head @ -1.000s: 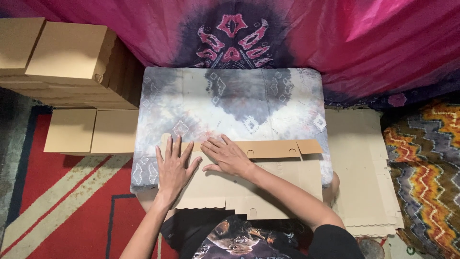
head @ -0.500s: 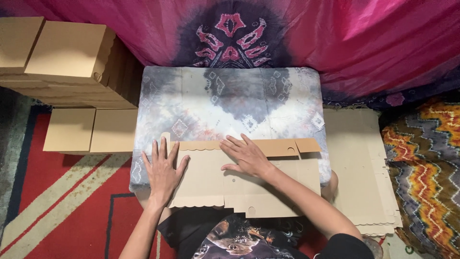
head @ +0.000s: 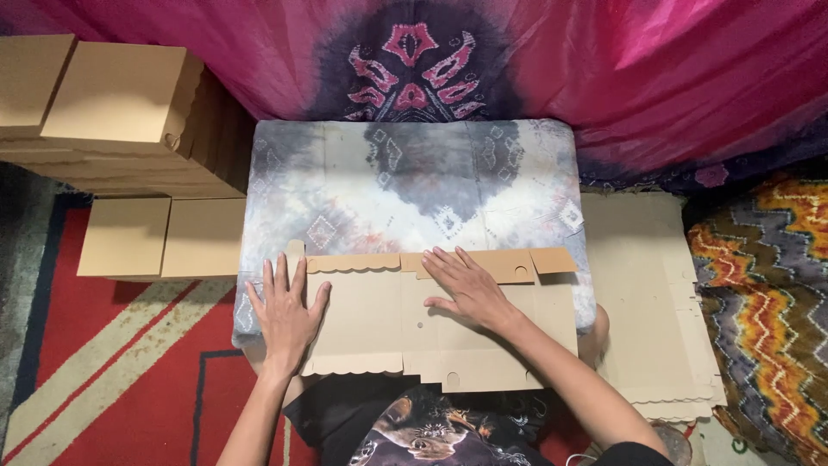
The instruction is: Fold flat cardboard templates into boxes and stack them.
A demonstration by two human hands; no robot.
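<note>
Flat cardboard sheet lying on near edge of cloth-covered table, long side running left to right, folded flaps along far edge. Left hand pressed flat on left end, fingers spread open. Right hand flat near middle, fingers open, gripping nothing. Closed cardboard boxes stacked at left, contents hidden.

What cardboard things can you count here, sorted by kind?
Flat box blanks under the hands: 1, left hand and right hand both pressed flat on it.
Stacks of flat blanks on the floor at right: 1.
Folded boxes at left: 4.
Total: 6; more may be hidden.
</note>
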